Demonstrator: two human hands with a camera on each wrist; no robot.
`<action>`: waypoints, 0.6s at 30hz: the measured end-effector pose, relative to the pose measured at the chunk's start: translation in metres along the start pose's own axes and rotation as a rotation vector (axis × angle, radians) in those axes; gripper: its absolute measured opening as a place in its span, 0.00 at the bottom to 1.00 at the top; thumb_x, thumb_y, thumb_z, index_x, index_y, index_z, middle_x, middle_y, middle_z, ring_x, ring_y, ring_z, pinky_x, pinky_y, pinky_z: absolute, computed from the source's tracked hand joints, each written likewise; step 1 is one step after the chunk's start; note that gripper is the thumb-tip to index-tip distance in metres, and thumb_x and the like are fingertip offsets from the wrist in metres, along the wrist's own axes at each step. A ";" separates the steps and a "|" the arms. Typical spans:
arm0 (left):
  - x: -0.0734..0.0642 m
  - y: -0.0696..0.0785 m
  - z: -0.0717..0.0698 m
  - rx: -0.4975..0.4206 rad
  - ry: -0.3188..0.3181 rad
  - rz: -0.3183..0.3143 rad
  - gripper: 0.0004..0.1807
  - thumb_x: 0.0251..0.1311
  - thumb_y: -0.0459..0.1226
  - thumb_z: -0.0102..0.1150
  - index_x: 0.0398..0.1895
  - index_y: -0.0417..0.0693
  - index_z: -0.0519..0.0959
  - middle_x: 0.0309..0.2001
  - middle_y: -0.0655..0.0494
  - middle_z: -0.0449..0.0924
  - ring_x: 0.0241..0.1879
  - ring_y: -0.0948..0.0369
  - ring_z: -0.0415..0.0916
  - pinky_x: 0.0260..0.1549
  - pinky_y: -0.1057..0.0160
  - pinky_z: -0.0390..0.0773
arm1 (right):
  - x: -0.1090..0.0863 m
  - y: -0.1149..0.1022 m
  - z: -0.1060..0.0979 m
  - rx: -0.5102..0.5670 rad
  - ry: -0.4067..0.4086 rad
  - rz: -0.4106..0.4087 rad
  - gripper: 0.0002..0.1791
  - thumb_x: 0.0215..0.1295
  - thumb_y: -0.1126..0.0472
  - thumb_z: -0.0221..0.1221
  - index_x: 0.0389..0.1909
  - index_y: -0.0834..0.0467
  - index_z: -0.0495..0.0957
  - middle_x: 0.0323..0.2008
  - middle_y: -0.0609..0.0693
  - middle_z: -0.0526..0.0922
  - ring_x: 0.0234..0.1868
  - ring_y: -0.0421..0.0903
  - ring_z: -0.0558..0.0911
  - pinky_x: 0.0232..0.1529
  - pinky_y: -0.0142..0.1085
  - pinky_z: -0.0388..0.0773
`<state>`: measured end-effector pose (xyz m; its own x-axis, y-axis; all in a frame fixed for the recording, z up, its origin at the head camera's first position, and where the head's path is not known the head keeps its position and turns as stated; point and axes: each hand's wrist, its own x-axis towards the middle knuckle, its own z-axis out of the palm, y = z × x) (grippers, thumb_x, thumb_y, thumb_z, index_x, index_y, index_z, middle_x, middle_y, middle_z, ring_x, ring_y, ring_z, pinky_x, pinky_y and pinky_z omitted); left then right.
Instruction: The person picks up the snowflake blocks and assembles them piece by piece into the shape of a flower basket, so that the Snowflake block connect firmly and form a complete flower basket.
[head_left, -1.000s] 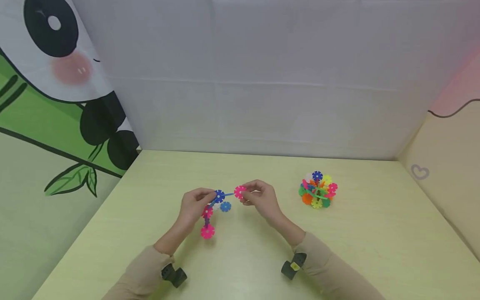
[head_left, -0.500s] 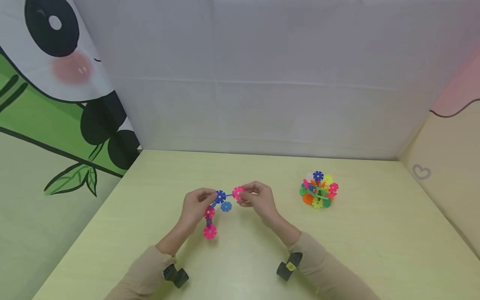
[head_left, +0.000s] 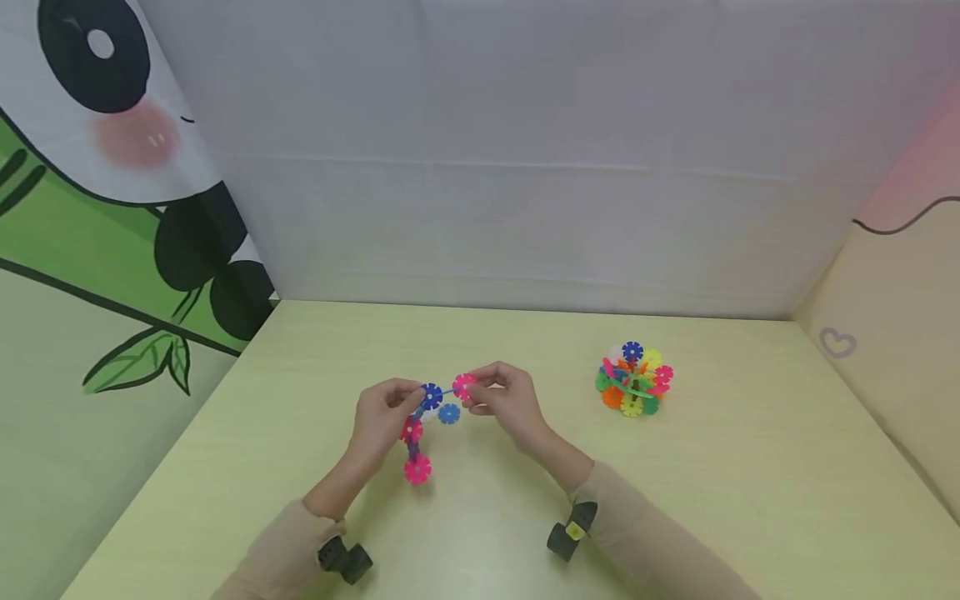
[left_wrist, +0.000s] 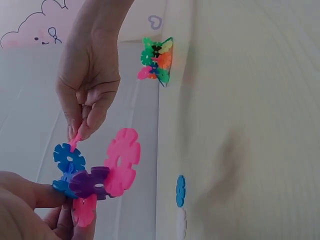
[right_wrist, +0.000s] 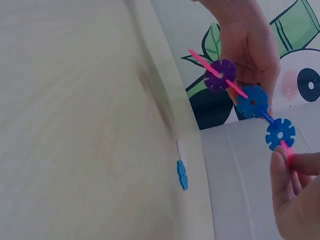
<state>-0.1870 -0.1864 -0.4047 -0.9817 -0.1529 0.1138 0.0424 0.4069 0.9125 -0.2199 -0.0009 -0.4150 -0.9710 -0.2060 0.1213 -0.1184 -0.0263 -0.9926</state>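
My left hand point(head_left: 378, 421) holds a chain of slotted snowflake discs by its upper end. In the head view a dark blue disc point(head_left: 431, 396) shows at its fingertips, and a pink disc point(head_left: 417, 469) hangs lowest. A purple disc point(left_wrist: 90, 184) joins two pink ones in the left wrist view. My right hand point(head_left: 512, 407) pinches another pink disc point(head_left: 463, 387) between thumb and fingers. That disc meets the rim of a lighter blue disc point(right_wrist: 280, 135), which is linked edge-on to the chain.
On the table below the hands lie a loose blue disc point(head_left: 449, 414) and a white disc point(left_wrist: 181, 224). A multicoloured ball of joined discs point(head_left: 634, 382) stands to the right. A pale wall panel point(head_left: 525, 242) rises at the table's back edge.
My right hand has moved left, bringing its pink disc closer to the chain and up against the blue disc. The left hand keeps its hold with only a slight shift.
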 end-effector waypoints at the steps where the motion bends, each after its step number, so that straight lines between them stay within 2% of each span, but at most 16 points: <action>1: 0.003 -0.001 -0.002 -0.001 -0.004 -0.005 0.09 0.62 0.31 0.59 0.41 0.33 0.81 0.35 0.49 0.82 0.34 0.56 0.76 0.28 0.69 0.74 | 0.004 0.000 0.000 -0.014 -0.014 -0.005 0.11 0.64 0.71 0.58 0.46 0.71 0.76 0.36 0.57 0.80 0.35 0.52 0.84 0.35 0.39 0.82; 4: 0.009 -0.006 -0.013 0.006 0.005 -0.017 0.10 0.63 0.31 0.57 0.43 0.32 0.80 0.36 0.47 0.81 0.35 0.55 0.75 0.29 0.69 0.74 | 0.017 0.004 0.000 -0.068 -0.064 0.005 0.14 0.66 0.67 0.58 0.50 0.71 0.76 0.38 0.58 0.80 0.40 0.57 0.83 0.37 0.40 0.82; 6: 0.012 -0.009 -0.021 0.019 0.024 -0.032 0.10 0.64 0.31 0.56 0.44 0.31 0.79 0.37 0.46 0.81 0.36 0.55 0.75 0.28 0.70 0.73 | 0.025 0.009 0.000 -0.138 -0.103 0.042 0.16 0.66 0.66 0.58 0.51 0.70 0.76 0.38 0.58 0.79 0.41 0.57 0.82 0.37 0.40 0.82; 10: 0.013 -0.013 -0.035 0.039 0.035 -0.076 0.11 0.65 0.32 0.55 0.45 0.31 0.79 0.39 0.44 0.80 0.37 0.55 0.73 0.28 0.70 0.73 | 0.042 0.025 0.002 -0.361 -0.234 0.129 0.16 0.60 0.67 0.64 0.49 0.68 0.78 0.31 0.52 0.78 0.30 0.50 0.79 0.33 0.36 0.81; 14: 0.011 -0.013 -0.040 0.037 0.005 -0.104 0.12 0.65 0.33 0.55 0.46 0.31 0.78 0.39 0.44 0.79 0.38 0.54 0.73 0.29 0.68 0.73 | 0.055 0.037 0.006 -0.615 -0.384 0.103 0.19 0.52 0.67 0.69 0.46 0.64 0.80 0.27 0.48 0.75 0.26 0.42 0.72 0.28 0.31 0.73; 18: 0.009 -0.012 -0.042 0.043 -0.007 -0.112 0.12 0.65 0.33 0.55 0.45 0.30 0.78 0.38 0.44 0.78 0.38 0.54 0.73 0.29 0.69 0.73 | 0.061 0.039 0.013 -0.769 -0.446 0.051 0.16 0.49 0.65 0.72 0.41 0.61 0.83 0.25 0.47 0.74 0.27 0.41 0.70 0.27 0.30 0.68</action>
<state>-0.1886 -0.2310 -0.3982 -0.9811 -0.1931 0.0094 -0.0752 0.4259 0.9016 -0.2808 -0.0270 -0.4465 -0.8269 -0.5545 -0.0933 -0.3391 0.6243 -0.7038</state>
